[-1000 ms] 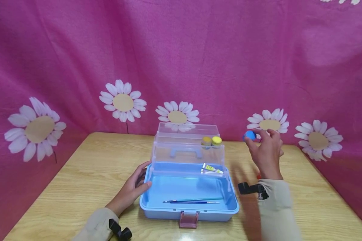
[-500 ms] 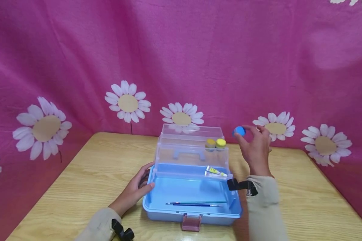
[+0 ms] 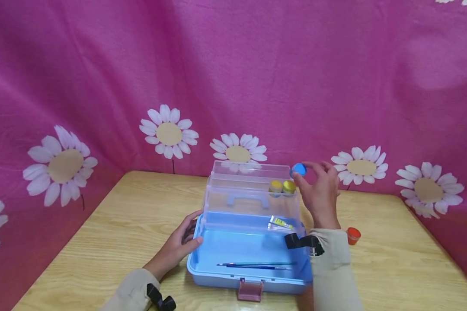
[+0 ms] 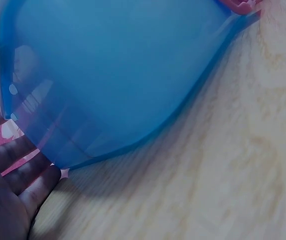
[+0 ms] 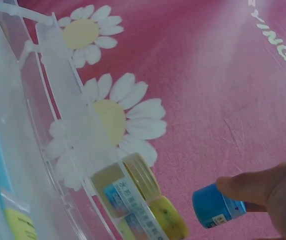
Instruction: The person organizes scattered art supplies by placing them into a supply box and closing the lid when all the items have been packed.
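Observation:
My right hand (image 3: 321,196) pinches a small blue paint jar (image 3: 299,169) between thumb and fingers, at the right end of the upper clear tray. In the right wrist view the blue jar (image 5: 210,205) is tilted, close beside two jars in that tray: an ochre one (image 3: 276,186) and a yellow one (image 3: 289,187). At the left side of the open light-blue plastic box (image 3: 233,242), my left hand (image 3: 175,248) grips the wall, thumb over the rim, fingers outside. The left wrist view shows those fingers against the box wall (image 4: 118,75).
A paint tube (image 3: 281,223) with a yellow label lies in the lower clear tray (image 3: 237,203). Two paintbrushes (image 3: 257,264) lie on the box floor. A red paint jar (image 3: 353,236) stands on the wooden table (image 3: 393,259), right of my sleeve. A pink flowered cloth (image 3: 295,86) hangs behind.
My right hand has carried the blue jar leftward to the upper tray. The red jar now shows fully beside the sleeve. My left hand keeps its grip on the box.

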Demonstrator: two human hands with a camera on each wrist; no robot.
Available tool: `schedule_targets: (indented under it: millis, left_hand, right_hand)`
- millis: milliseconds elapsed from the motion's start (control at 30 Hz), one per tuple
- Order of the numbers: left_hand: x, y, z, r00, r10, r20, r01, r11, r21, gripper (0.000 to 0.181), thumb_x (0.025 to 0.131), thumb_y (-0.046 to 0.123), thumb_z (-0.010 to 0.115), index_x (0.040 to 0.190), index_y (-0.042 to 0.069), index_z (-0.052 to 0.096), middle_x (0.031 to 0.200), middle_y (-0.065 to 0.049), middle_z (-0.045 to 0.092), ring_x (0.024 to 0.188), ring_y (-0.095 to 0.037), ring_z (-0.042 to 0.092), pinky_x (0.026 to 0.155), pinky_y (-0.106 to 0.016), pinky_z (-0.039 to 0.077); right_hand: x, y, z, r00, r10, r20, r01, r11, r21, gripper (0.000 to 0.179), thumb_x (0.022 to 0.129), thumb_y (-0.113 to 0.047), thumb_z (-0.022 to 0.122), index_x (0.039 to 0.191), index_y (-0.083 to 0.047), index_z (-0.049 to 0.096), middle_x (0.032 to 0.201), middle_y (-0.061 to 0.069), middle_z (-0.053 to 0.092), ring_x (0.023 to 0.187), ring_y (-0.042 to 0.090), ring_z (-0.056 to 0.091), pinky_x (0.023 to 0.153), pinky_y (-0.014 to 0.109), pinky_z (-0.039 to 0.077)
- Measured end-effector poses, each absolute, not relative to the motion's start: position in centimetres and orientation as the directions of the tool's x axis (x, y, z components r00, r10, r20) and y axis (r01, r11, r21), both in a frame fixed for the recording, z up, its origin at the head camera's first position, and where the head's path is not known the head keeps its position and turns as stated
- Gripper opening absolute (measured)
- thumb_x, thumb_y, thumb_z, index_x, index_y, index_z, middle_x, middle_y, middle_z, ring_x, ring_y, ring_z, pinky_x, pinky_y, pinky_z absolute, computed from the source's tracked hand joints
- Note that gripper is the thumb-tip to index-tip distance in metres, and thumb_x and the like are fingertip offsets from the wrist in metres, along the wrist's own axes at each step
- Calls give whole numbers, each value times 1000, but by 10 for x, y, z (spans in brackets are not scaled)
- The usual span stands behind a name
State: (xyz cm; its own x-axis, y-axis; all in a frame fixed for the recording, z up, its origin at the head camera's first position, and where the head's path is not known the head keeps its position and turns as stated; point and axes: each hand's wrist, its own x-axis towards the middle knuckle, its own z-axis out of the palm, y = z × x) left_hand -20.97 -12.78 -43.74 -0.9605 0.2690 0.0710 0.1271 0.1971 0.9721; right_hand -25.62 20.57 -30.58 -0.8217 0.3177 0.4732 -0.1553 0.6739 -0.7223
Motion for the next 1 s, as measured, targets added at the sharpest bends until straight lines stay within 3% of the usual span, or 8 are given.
schedule_targets:
  millis: [1000]
  left_hand:
    - [-210, -128, -438, -956, 282, 86, 148, 208, 967, 61, 95, 30, 61, 145, 43, 29, 151, -6, 37, 136, -29, 39, 112, -50, 30]
  right_hand:
    - [-254, 171, -311, -836, 136, 532, -281, 726, -628, 37, 83, -30, 76, 117, -16, 70, 146, 21, 34, 133, 42, 27, 99, 61, 25]
